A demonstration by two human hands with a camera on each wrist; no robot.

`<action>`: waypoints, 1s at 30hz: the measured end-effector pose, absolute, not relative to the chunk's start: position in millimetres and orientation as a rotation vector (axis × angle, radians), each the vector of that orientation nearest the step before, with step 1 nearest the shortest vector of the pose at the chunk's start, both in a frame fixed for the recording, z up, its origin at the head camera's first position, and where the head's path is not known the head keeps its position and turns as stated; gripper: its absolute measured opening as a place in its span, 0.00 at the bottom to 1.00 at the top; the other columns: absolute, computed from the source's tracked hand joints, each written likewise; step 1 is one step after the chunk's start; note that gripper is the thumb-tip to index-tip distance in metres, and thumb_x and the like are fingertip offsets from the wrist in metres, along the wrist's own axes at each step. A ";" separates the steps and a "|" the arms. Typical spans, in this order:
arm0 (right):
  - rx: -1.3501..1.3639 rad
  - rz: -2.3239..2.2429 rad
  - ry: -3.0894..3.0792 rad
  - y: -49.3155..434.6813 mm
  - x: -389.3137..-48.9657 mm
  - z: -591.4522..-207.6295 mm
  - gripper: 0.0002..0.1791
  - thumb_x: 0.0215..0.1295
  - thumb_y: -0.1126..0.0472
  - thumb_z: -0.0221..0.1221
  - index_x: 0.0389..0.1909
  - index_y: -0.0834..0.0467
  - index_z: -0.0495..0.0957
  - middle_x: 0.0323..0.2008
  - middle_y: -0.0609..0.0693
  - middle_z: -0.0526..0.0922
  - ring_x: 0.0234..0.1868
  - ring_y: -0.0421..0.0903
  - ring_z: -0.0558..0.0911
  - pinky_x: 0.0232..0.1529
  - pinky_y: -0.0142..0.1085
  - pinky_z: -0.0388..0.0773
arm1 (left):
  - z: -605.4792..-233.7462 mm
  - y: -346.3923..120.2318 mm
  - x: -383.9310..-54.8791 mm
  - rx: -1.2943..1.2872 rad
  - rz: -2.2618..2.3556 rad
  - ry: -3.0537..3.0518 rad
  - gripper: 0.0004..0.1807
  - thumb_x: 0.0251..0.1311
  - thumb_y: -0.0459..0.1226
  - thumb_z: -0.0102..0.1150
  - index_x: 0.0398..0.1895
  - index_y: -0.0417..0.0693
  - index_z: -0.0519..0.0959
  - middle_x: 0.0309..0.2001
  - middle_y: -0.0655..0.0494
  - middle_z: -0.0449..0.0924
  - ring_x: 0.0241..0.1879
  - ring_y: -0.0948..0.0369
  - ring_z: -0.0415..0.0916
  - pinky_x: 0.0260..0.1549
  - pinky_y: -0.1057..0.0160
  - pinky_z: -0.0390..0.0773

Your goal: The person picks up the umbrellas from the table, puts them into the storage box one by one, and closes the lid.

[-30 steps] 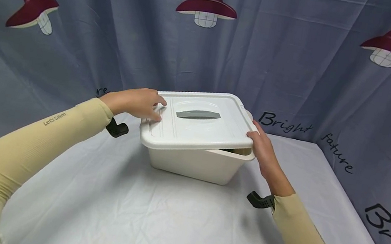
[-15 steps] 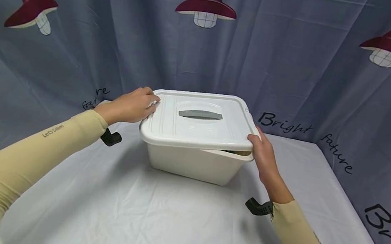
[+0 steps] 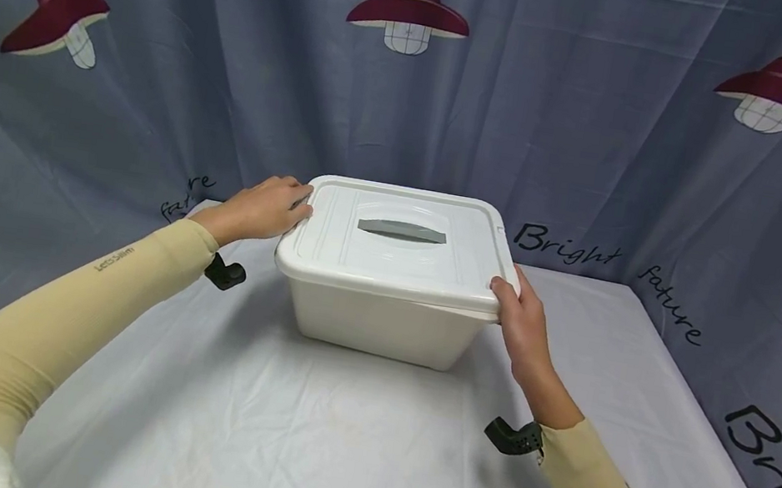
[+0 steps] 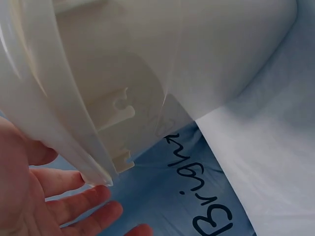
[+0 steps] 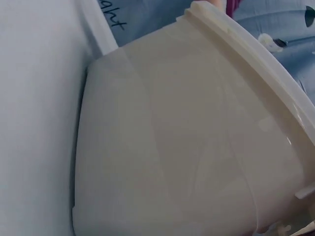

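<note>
In the head view a white lid (image 3: 331, 237) with a grey handle (image 3: 402, 230) lies over a cream plastic storage box (image 3: 379, 326). My left hand (image 3: 265, 210) touches the lid's left edge. Its fingers (image 4: 81, 201) spread loosely past the rim's corner in the left wrist view, the thumb beside the edge. At the near right corner my right hand (image 3: 528, 332) grips the lid, thumb on top and fingers round the side. The right wrist view is filled by the box's side wall (image 5: 182, 132) below the rim, with only a bit of finger at the top.
The box stands on a table with a white cloth (image 3: 346, 440). A blue-grey curtain (image 3: 566, 135) printed with red lamps and lettering hangs behind and to the right. Black wrist mounts (image 3: 514, 437) stick out below both wrists.
The lid has come down and levelled, hiding the gap at the box's front right. My left hand has slid from the lid's top to its left edge; the right hand has lowered with its corner.
</note>
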State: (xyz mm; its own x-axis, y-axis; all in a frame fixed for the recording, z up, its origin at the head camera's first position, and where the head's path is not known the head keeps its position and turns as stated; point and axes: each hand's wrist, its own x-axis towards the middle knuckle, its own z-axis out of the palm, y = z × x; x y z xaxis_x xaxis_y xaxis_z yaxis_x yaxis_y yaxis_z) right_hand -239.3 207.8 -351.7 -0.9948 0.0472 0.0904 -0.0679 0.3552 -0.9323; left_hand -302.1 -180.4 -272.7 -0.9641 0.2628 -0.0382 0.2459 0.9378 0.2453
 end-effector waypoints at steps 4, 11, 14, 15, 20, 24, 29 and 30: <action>0.034 1.719 -2.484 205.2 -235.2 -352.8 0.36 0.76 0.41 0.44 0.81 0.44 0.49 0.79 0.52 0.57 0.70 0.54 0.68 0.64 0.52 0.67 | -272.9 -181.3 -306.1 0.381 0.374 3.014 0.33 0.79 0.48 0.39 0.80 0.45 0.53 0.77 0.40 0.55 0.76 0.42 0.52 0.67 0.33 0.58; 0.049 1.640 -2.510 201.6 -225.1 -360.3 0.38 0.76 0.41 0.45 0.81 0.46 0.48 0.78 0.54 0.57 0.73 0.56 0.66 0.68 0.56 0.66 | -281.6 -182.7 -312.1 0.396 0.379 2.995 0.32 0.79 0.48 0.37 0.81 0.47 0.53 0.78 0.42 0.54 0.77 0.42 0.49 0.68 0.33 0.56; 0.084 1.601 -2.519 201.5 -220.9 -363.9 0.39 0.76 0.40 0.45 0.82 0.46 0.45 0.79 0.53 0.54 0.75 0.56 0.63 0.69 0.57 0.65 | -286.2 -183.5 -314.7 0.408 0.373 2.999 0.32 0.79 0.48 0.35 0.81 0.48 0.52 0.78 0.43 0.54 0.77 0.43 0.49 0.67 0.32 0.57; 0.096 1.612 -2.504 201.8 -220.3 -364.5 0.39 0.76 0.40 0.46 0.82 0.45 0.44 0.80 0.52 0.53 0.76 0.55 0.62 0.69 0.57 0.65 | -286.8 -183.3 -315.5 0.410 0.379 3.001 0.32 0.79 0.49 0.35 0.81 0.48 0.52 0.78 0.43 0.54 0.77 0.43 0.49 0.67 0.32 0.57; 0.131 1.643 -2.452 205.6 -221.4 -362.9 0.40 0.76 0.42 0.46 0.82 0.42 0.41 0.81 0.48 0.49 0.78 0.52 0.58 0.70 0.57 0.63 | -282.2 -180.3 -317.9 0.412 0.410 2.983 0.33 0.78 0.50 0.35 0.82 0.51 0.50 0.78 0.44 0.54 0.77 0.43 0.48 0.67 0.31 0.56; 0.126 1.598 -2.477 208.5 -223.1 -360.2 0.40 0.76 0.41 0.47 0.82 0.43 0.42 0.80 0.48 0.51 0.78 0.52 0.57 0.71 0.56 0.61 | -278.1 -180.5 -318.6 0.395 0.425 2.951 0.34 0.79 0.51 0.36 0.82 0.52 0.49 0.78 0.41 0.51 0.78 0.42 0.46 0.67 0.29 0.53; 0.121 1.548 -2.531 210.3 -222.8 -358.4 0.41 0.76 0.40 0.48 0.82 0.44 0.42 0.80 0.49 0.51 0.78 0.54 0.56 0.72 0.57 0.58 | -280.9 -184.9 -323.2 0.399 0.488 2.947 0.33 0.77 0.51 0.40 0.81 0.54 0.53 0.74 0.42 0.60 0.73 0.44 0.57 0.64 0.32 0.60; 0.106 1.541 -2.546 210.8 -222.2 -357.6 0.41 0.75 0.40 0.48 0.82 0.44 0.42 0.80 0.50 0.51 0.78 0.54 0.56 0.72 0.58 0.58 | -281.6 -185.3 -324.1 0.401 0.504 2.952 0.33 0.77 0.51 0.41 0.81 0.54 0.54 0.72 0.44 0.63 0.70 0.46 0.61 0.62 0.34 0.63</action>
State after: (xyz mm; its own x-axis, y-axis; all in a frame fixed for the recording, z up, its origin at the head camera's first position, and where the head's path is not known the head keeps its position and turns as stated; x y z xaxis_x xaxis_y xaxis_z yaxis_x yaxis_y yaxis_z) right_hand -222.2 210.8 -357.6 -0.9841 0.0236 0.1759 -0.1448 0.4658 -0.8729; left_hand -324.1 -185.3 -281.6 -0.9578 0.2783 -0.0726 0.2385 0.9095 0.3405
